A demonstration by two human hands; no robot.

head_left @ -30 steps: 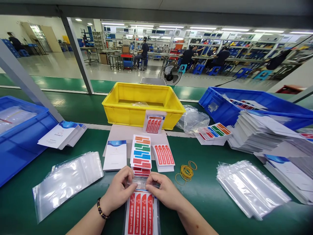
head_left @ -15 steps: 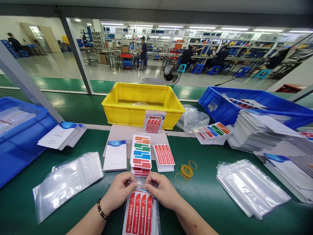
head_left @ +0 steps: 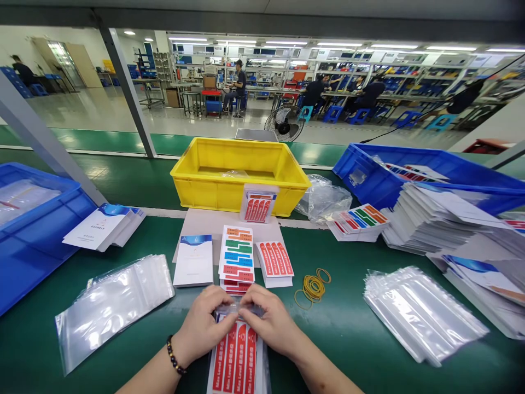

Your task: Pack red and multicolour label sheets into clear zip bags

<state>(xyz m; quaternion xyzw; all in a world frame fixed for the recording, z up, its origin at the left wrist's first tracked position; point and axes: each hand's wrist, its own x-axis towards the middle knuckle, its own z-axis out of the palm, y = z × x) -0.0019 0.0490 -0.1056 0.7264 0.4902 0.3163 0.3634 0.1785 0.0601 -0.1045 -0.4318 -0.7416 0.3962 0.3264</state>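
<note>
A clear plastic bag (head_left: 264,372) lies in front of me with a sheet of red "Max Level / Min Level" labels (head_left: 233,361) inside it. My left hand (head_left: 207,323) pinches the top edge of the bag. Close beside it, my right hand (head_left: 268,317) grips the same edge, the two thumbs almost touching. Just beyond my fingers lies a stack of multicoloured label sheets (head_left: 237,254). White booklets with a blue top (head_left: 192,262) sit to its left, and a stack of red label sheets (head_left: 274,260) to its right.
Behind stands a yellow bin (head_left: 241,191) with a filled bag (head_left: 259,205) leaning on it. Empty clear bags lie left (head_left: 123,306) and right (head_left: 422,312). Rubber bands (head_left: 314,287) rest at right. Blue bins flank the table, left (head_left: 36,251) and right (head_left: 430,158), near paper stacks (head_left: 426,224).
Both hands have drawn closer together along the bag's top edge, the thumbs now nearly meeting. At the far right, the top of the booklet pile looks shifted.
</note>
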